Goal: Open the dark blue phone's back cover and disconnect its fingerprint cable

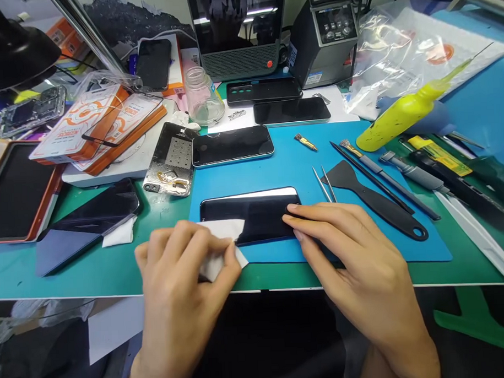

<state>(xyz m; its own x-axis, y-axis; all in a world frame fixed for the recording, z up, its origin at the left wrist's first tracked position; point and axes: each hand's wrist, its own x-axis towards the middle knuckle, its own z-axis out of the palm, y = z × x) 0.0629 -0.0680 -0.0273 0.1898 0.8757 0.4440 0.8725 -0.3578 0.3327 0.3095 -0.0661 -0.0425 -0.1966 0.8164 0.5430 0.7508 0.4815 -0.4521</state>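
The phone point(253, 214) lay flat, screen up and dark, on the blue mat point(361, 246) near the front edge of the counter point(93, 271), lengthwise left to right. The left hand point(184, 268) was closed on a folded white wipe point(221, 248), pinched between thumb and fingers, with the wipe's upper corner resting on the phone's near left end. The right hand point(353, 251) lay open and flat, fingertips pressing the phone's right end, gripping nothing. The phone sat between the two hands, touched at both ends. Tweezers point(324, 183) and a black spudger point(372, 198) lay on the mat just beyond the right hand. A second phone point(231, 144) lay farther back.
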